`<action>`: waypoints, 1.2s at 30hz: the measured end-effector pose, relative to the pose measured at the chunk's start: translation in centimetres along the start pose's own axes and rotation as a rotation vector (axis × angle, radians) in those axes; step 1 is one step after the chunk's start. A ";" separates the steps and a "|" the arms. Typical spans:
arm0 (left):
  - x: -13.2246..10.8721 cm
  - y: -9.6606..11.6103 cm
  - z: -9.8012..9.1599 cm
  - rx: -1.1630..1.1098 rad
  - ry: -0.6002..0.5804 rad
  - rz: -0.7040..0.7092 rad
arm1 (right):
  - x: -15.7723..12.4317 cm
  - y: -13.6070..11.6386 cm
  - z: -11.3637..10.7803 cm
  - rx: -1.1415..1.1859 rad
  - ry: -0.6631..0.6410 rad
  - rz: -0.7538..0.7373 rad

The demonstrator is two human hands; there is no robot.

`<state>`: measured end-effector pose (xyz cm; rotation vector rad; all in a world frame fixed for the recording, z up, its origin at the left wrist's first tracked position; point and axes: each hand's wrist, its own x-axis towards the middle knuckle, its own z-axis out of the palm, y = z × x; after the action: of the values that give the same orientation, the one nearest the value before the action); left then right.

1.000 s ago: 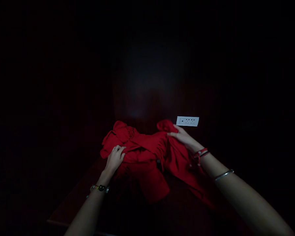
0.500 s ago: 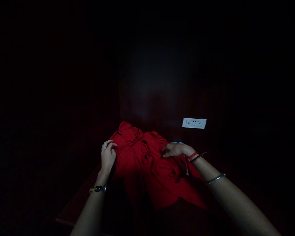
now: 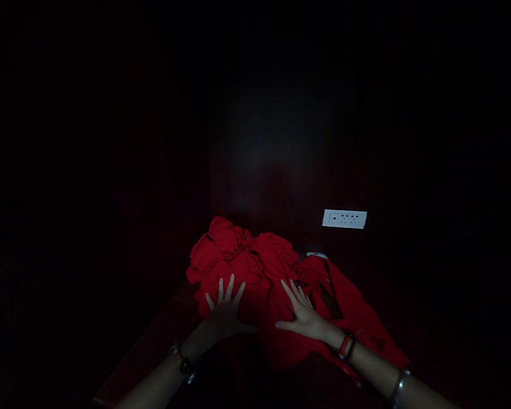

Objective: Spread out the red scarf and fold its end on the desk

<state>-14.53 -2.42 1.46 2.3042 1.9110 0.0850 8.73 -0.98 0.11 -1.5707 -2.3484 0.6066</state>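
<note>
Matt, rumpled red cloth [image 3: 262, 289]; behind it, a glossy wall [image 3: 272, 147] (faintly reflective) with a smooth, plastic-looking socket plate [image 3: 344, 219].

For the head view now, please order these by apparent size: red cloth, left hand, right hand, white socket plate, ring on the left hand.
1. Red cloth
2. Left hand and right hand: too alike to rank
3. White socket plate, though it sits farther from the camera
4. Ring
</note>
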 end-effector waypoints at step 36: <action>1.3 -3.2 0.7 0.024 0.180 0.123 | -4.5 1.9 -1.1 0.023 0.153 0.043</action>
<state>-17.27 -0.67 0.29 2.5061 1.8548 0.2949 12.49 -4.26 0.26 -1.6008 -2.1938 0.5018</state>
